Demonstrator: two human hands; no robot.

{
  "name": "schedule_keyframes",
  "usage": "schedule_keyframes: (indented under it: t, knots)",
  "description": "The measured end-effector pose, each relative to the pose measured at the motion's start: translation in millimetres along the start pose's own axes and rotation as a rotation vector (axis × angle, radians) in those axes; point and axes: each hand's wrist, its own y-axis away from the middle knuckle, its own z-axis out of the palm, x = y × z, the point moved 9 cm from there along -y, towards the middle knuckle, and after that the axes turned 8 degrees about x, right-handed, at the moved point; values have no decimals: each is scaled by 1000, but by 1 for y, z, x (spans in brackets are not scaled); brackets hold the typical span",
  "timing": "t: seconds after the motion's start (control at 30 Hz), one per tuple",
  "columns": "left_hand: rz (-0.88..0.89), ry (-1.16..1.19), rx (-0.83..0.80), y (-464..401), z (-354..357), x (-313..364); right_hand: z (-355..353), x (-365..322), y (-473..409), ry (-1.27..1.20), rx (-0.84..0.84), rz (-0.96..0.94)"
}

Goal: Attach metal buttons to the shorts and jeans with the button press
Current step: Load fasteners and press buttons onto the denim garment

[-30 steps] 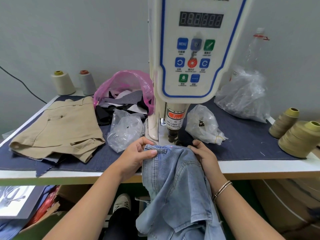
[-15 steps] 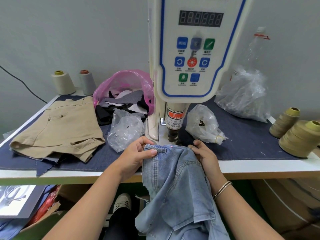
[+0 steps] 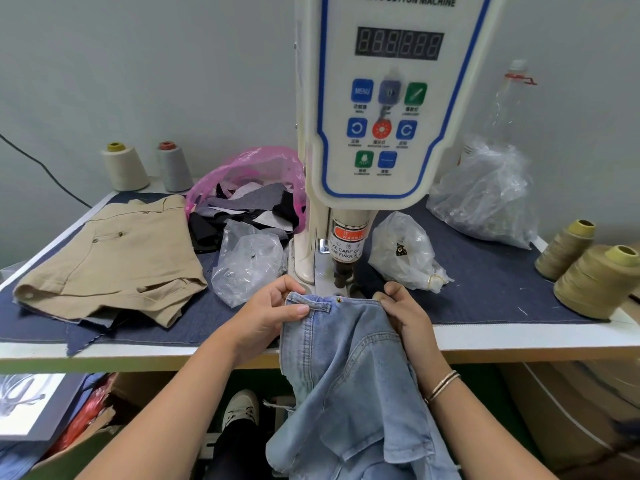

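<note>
Jeans [image 3: 349, 368] waistband is gripped by L hand [image 3: 266, 315] and R hand [image 3: 405, 315] — both clenched on denim. Band is held just under the press [image 3: 346, 271] head.

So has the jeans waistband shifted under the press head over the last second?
No. The jeans waistband sits at the same spot below the button press, gripped by the left hand and right hand.

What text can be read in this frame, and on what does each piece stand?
"SERVO BUTTON MACHINE": top of the button press panel, upper edge cropped.
"MENU": blue panel button.
"WARNING" and "TAKE CARE OF YOUR FINGER", partly cut off: warning label on the press head.
Captions under the panel buttons: too small.
Display: unlit.
</note>
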Motion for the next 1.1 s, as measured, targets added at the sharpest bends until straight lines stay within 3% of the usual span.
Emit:
schedule_keyframes:
  t: [0.13,0.23,0.33,0.5,0.6,0.77,0.83,0.93,1.0,1.1]
  knots:
    - [-9,-33,-51,0,3,5,17,-3,18,78,-124,-74]
    - [27,-230,-61,5,5,16,28,-1,30,291,-185,-174]
    - [60,-468,-75,20,9,26,29,-4,36,300,-127,-236]
    - [98,-818,255,40,-21,32,40,-13,48,329,-97,-334]
    - [65,-603,167,48,-12,23,54,-15,58,406,-126,-379]
    - [170,-375,428,42,-35,37,69,-21,65,758,-283,-384]
    - [234,-389,467,36,-39,45,58,-46,55,766,-172,-442]
    - [394,-630,550,26,-43,59,27,-106,26,846,214,-639]
    - [451,-795,574,20,-42,58,16,-133,-1,1170,386,-702]
    - [479,-844,598,14,-47,48,11,-135,-48,1764,388,-582]
